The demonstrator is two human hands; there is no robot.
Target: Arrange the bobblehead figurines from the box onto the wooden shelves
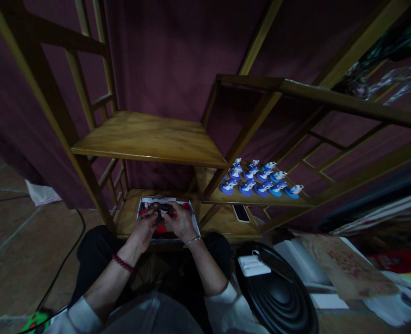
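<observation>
Both hands meet over a shallow white-edged box on the lowest shelf. Between their fingertips is a small dark figurine with a pale patch; its finer shape is too dim to make out. My left hand, below a red bead bracelet, has its fingers closed on the near left side of it. My right hand, with a silver bangle at the wrist, pinches it from the right. Under and around the hands lie red and dark small pieces inside the box, partly hidden by the fingers.
Rows of several blue and purple figurines stand on a shelf to the right, with a phone below them. A wooden shelf juts out above the box. A black ridged stool bears a white packet; cardboard lies beyond.
</observation>
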